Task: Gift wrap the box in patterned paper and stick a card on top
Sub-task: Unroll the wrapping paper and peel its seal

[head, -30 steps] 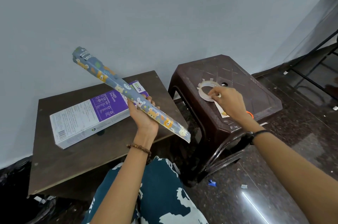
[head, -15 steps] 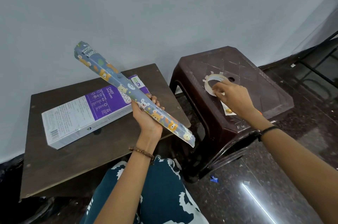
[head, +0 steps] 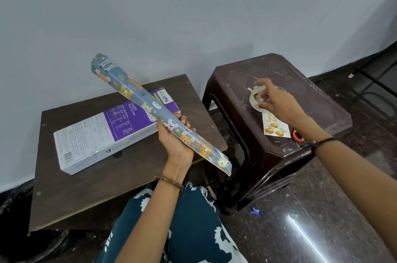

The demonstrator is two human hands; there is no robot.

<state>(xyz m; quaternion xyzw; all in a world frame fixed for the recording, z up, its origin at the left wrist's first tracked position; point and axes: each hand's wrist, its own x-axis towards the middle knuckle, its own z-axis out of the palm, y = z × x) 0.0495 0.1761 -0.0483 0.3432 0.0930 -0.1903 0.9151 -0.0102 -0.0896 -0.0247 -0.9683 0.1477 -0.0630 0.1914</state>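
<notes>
The left hand (head: 175,141) grasps a roll of patterned paper (head: 159,112) near its lower end, fingers curled round it; the roll slants up and away from the hand toward the wall. Beyond and to the left of this hand, a long white-and-purple box (head: 103,134) lies flat on a dark wooden counter (head: 90,187) set against a pale grey wall (head: 193,15). To the right of the left hand stands a dark brown plastic stool (head: 300,95). Over its top, the right hand (head: 277,101) pinches a ring of clear tape (head: 254,99) with curled fingertips. Just nearer than the right hand, a card (head: 274,127) with gold ornaments lies flat on the stool, and an orange loop (head: 298,135), partly hidden by the wrist, lies beside it. Below both hands is a polished dark stone floor (head: 300,230) with a small blue scrap (head: 255,211) near the stool's leg.
</notes>
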